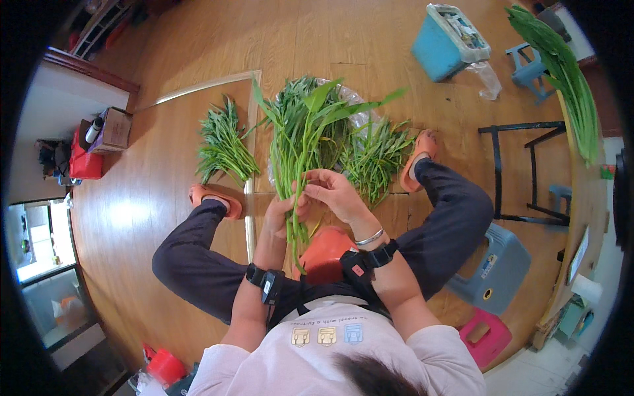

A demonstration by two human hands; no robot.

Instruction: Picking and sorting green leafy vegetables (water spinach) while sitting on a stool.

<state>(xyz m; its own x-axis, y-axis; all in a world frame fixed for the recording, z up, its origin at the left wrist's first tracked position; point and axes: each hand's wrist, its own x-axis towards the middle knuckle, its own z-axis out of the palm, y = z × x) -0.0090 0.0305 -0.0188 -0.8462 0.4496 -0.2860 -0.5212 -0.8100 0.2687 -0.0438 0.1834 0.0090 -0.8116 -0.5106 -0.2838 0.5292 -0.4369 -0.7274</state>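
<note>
A bunch of long-stemmed leafy greens, likely water spinach point(291, 143), stands upright before me, leaves pointing away. My left hand point(283, 214) is closed around its lower stems, and the cut ends hang below the fist. With thumb and fingertips, my right hand point(337, 194) pinches a stem at the bunch's right side, just above the left hand. Behind the bunch lies a larger heap of the greens point(329, 133) on a clear plastic bag point(364, 121). A looser pile point(371, 163) spreads to its right. To the left, a neat bundle point(225, 143) rests on the floor.
My feet in orange clogs point(425, 148) flank the piles on the wood floor. An orange-red stool point(324, 250) shows between my legs. At right stand a grey-blue stool point(500, 270), a pink stool point(485, 339) and a table point(577, 198) bearing long greens. A blue bin point(436, 54) stands farther off.
</note>
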